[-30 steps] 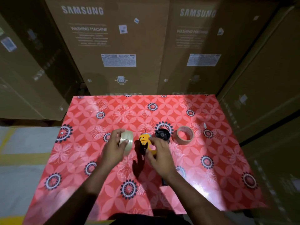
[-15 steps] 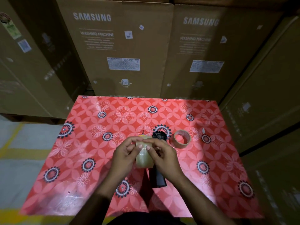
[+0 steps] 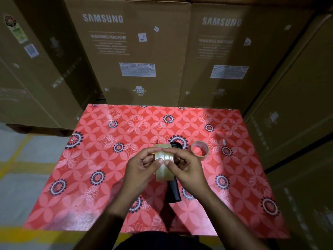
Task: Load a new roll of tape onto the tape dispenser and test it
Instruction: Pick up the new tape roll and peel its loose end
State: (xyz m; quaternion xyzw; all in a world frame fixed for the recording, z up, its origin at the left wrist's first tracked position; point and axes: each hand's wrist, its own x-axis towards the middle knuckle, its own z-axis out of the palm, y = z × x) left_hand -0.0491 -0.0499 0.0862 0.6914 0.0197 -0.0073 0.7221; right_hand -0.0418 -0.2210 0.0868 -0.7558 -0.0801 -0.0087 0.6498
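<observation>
Hands: two, both over the middle of the table, thumbs almost touching on the roll.
Left hand [image 3: 139, 167]: fingers closed on the left side of the clear tape roll [image 3: 164, 164], thumb pressed on its outer face.
Right hand [image 3: 187, 168]: fingers closed on the right side of the same roll, thumb on the face beside the left thumb.
Tape rolls: two. The clear one stands on edge between the hands; the nearly empty roll [image 3: 200, 150] lies flat on the table at 2 o'clock from the hands, apart from them.
Tape dispenser [image 3: 173, 190]: one, lying under and behind the held roll. Its black handle points to 6 o'clock, its black wheel shows at 12 o'clock, and a bit of yellow shows at 10 o'clock.
Table [image 3: 100, 159]: one, with a red flower-pattern cover.
Cardboard boxes [image 3: 129, 51]: several stand around the table; two at 12 o'clock read SAMSUNG WASHING MACHINE.
</observation>
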